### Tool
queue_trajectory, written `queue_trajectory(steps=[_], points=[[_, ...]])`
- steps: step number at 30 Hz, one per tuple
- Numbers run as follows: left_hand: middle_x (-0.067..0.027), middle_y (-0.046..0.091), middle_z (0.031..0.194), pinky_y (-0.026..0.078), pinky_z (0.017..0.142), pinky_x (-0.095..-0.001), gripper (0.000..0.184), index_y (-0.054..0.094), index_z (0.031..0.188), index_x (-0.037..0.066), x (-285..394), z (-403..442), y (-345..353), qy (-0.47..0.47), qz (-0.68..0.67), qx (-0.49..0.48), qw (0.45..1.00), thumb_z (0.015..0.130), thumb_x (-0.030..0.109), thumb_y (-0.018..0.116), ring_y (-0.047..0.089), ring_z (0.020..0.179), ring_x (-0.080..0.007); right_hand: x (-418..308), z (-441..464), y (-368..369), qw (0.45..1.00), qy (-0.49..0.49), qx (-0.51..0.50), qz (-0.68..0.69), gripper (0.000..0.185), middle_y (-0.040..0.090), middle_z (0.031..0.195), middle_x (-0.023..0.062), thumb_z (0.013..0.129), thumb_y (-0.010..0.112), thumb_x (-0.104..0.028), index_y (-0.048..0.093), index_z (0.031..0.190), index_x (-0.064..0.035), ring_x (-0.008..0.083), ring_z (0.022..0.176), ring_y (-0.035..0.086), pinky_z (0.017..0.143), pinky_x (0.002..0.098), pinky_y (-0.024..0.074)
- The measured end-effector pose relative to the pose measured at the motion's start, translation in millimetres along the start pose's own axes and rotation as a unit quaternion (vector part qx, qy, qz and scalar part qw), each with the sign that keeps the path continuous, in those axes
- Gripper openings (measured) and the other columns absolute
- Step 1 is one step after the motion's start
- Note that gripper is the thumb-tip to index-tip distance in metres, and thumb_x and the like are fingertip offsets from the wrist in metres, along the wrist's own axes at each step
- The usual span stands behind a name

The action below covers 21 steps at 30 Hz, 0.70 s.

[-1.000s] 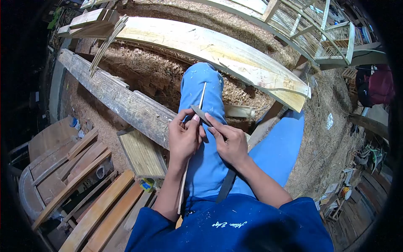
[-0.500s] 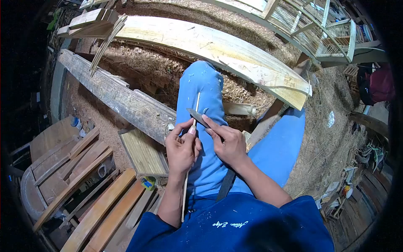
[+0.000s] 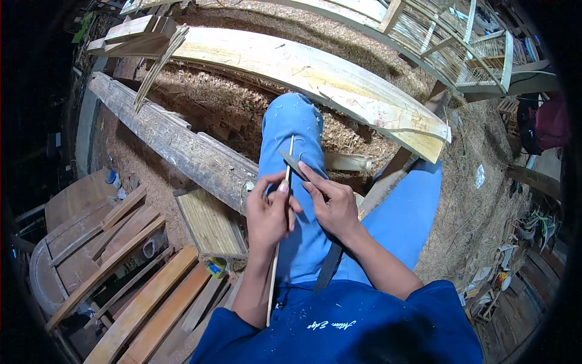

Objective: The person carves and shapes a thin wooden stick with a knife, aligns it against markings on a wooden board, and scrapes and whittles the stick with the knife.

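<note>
My left hand (image 3: 270,211) pinches a thin pale wooden strip (image 3: 273,280) that runs from near my lap up over my blue trouser leg. The strip's upper end lies above the knife, over the thigh. In my right hand (image 3: 332,205) is a dark knife (image 3: 293,162), its blade pointing up and left and crossing the strip just above my left fingertips. The knife's handle runs down under my right palm and is partly hidden. The two hands are close together, over the trouser leg.
A long pale plank (image 3: 303,67) crosses ahead of my knee. A rough beam (image 3: 176,142) lies to the left, with a bundle of thin strips (image 3: 159,68) across its far end. Cut boards (image 3: 145,303) are at the lower left. A slatted frame (image 3: 461,48) stands at the upper right.
Both hands have shifted slightly with the strip. More of the strip showed above the knife a second ago; the blade stays across it. Both hands keep their hold.
</note>
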<state>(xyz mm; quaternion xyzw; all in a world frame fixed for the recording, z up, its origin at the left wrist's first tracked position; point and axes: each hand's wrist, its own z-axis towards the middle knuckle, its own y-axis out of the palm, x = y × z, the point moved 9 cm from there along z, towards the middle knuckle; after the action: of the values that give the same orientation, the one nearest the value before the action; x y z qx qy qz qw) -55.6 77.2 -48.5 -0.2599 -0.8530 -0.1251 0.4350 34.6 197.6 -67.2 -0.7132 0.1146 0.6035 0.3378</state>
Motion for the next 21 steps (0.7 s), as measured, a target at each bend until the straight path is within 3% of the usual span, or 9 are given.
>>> queue_trajectory(steps=[7, 21], points=[[-0.0091, 0.062, 0.059, 0.030, 0.030, -0.0244, 0.020, 0.053, 0.117, -0.001, 2.1, 31.8, 4.2, 0.016, 0.022, -0.020, 0.999, 0.104, 0.014, 0.051, 0.043, 0.033, -0.0083, 0.7, -1.9, -0.8, 1.000, -0.004, -0.009, 0.006, 0.044, 0.068, 0.079, 0.0204, 0.093, 0.064, -0.016, 0.060, 0.137, -0.0238, 0.0374, 0.072, 0.068, 0.063, 0.0466, 0.0516], [-0.0057, 0.060, 0.058, 0.030, 0.030, -0.0227, 0.022, 0.053, 0.122, 0.002, -4.8, 25.3, 2.6, 0.014, 0.007, -0.046, 0.999, 0.104, 0.016, 0.050, 0.042, 0.033, -0.0071, -1.9, -6.1, -0.9, 0.999, -0.012, 0.000, -0.042, 0.046, 0.062, 0.068, 0.0170, 0.092, 0.066, -0.017, 0.061, 0.136, -0.0301, 0.0355, 0.061, 0.064, 0.057, 0.0469, 0.0488]])
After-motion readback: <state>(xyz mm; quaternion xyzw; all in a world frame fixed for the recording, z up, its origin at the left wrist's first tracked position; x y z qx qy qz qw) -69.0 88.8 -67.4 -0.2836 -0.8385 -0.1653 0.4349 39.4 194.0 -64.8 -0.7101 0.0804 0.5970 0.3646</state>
